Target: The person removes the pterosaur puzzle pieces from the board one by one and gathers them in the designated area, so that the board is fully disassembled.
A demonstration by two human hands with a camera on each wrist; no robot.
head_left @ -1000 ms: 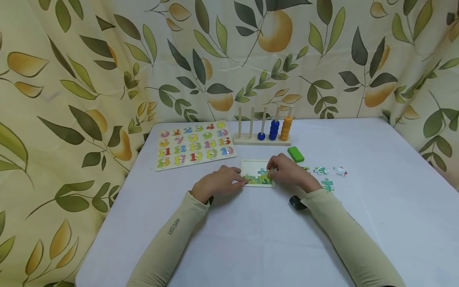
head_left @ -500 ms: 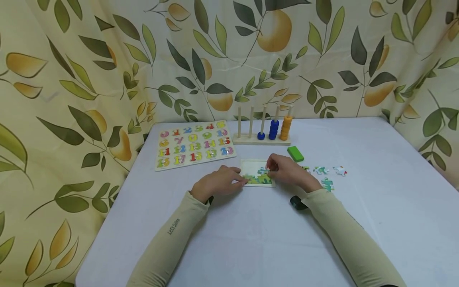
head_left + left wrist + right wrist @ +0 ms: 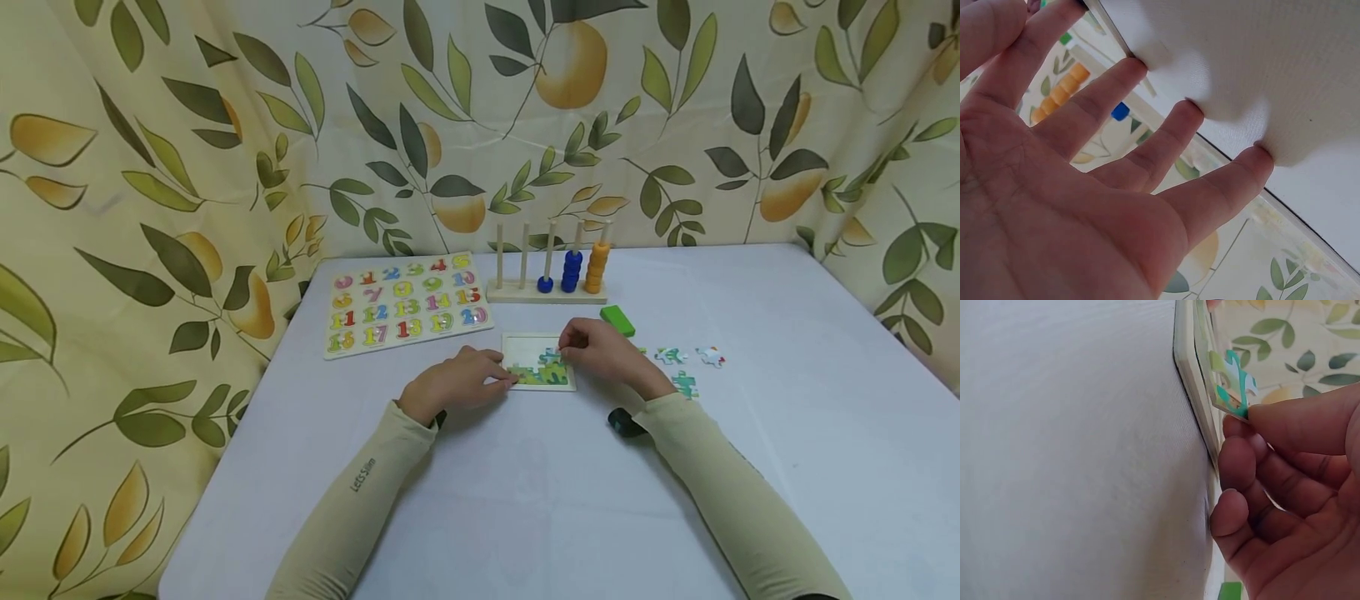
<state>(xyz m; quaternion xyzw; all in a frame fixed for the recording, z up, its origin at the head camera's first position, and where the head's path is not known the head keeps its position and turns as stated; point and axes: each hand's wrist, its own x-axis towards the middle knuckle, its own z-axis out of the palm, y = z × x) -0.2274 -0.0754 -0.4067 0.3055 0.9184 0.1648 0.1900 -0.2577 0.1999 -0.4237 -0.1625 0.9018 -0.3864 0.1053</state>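
A small white-framed jigsaw puzzle tray lies mid-table, its lower part filled with joined green pieces. My left hand rests beside it, the fingers fairly straight. In the left wrist view several fingertips touch the white tabletop, and the index finger reaches the tray's edge. At the tray's right side, my right hand pinches a puzzle piece between thumb and fingers. That piece shows teal, white and green in the right wrist view, close over the tray; whether it touches other pieces I cannot tell.
Loose puzzle pieces lie to the right of my right hand, partly hidden by it. A green block is just behind that hand. Farther back stand a wooden peg abacus with blue and orange beads and a number board.
The right hand has shifted very slightly at the tray's right side, uncovering a little more of the pieces there. The left hand stays in place.
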